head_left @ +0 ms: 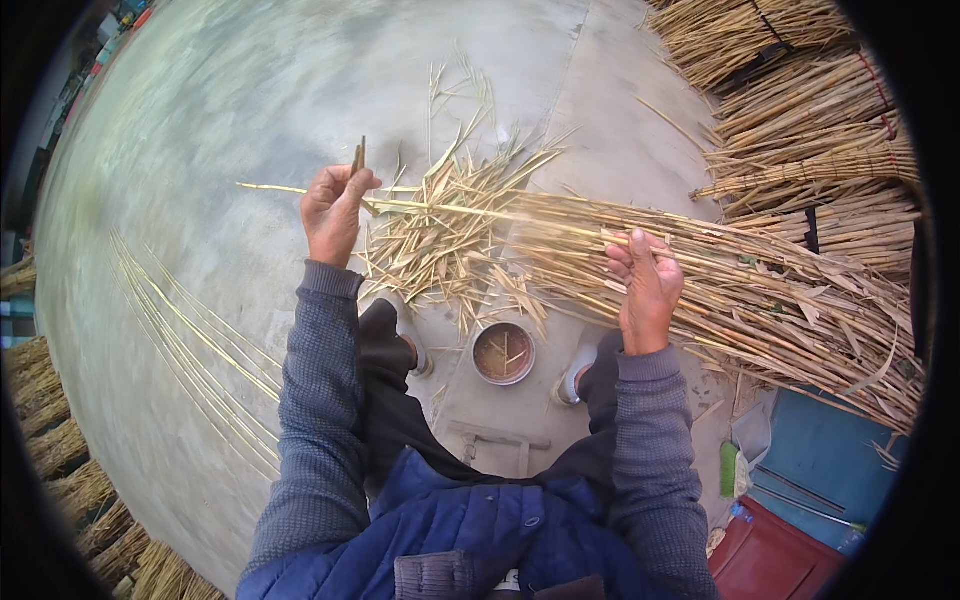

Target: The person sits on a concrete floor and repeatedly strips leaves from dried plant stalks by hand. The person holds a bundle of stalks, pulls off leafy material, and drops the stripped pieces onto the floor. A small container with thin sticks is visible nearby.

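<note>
My left hand [335, 212] is closed round a narrow dark blade-like tool [360, 155] that sticks up past the fingers. A long pale reed stalk [450, 208] runs across in front of me, its thin end showing left of that hand. Farther right, my right hand [648, 285] pinches the stalk between thumb and fingers. Beneath the stalk lies a heap of peeled leaves and husks [430, 250] on the floor. A thick layer of unpeeled reed stalks [740, 285] spreads under and beyond my right hand.
Between my feet stands a round metal bowl [504, 353] with brownish contents. Several thin peeled stalks [190, 340] lie on the concrete at left. Tied reed bundles [810, 120] are stacked at far right, more bundles [60, 450] at left. A green brush [728, 468] lies at lower right.
</note>
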`<move>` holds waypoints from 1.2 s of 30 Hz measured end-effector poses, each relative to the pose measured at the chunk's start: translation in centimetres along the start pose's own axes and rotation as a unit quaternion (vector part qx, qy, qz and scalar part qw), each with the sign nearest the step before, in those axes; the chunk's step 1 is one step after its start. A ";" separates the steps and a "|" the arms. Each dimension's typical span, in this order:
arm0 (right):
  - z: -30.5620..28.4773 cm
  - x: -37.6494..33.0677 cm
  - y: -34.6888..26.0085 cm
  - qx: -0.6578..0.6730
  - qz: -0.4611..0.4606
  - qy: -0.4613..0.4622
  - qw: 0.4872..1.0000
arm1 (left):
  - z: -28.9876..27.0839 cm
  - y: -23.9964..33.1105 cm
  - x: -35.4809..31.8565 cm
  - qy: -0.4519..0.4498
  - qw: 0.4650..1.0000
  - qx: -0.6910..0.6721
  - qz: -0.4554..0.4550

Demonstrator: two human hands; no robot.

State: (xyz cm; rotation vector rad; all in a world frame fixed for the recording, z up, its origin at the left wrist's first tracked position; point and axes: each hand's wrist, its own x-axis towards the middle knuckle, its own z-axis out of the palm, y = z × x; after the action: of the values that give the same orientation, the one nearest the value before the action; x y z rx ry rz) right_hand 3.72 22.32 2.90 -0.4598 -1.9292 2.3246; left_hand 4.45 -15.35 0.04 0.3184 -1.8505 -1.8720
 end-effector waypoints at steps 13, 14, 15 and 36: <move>0.1 -0.7 0.0 -0.001 -0.021 -0.023 1.000 | 6.3 -3.3 -0.5 -0.408 0.897 0.149 -0.086; 0.0 -0.8 0.0 0.002 -0.023 -0.026 0.999 | 6.3 -3.5 -0.4 -0.421 0.890 0.110 -0.137; -0.2 -0.7 0.0 0.004 -0.026 -0.030 0.999 | 6.1 -3.7 0.1 -0.413 0.895 0.064 -0.158; -3.3 0.3 -0.2 -0.031 0.053 -0.028 0.998 | 9.9 -2.1 -0.6 -0.392 0.856 0.310 0.130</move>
State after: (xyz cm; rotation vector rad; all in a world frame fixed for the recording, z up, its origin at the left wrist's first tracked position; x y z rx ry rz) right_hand 4.32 25.62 2.54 -0.5194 -2.0568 2.3713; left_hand -0.22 -6.50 -1.55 -0.5731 -2.8440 -1.2297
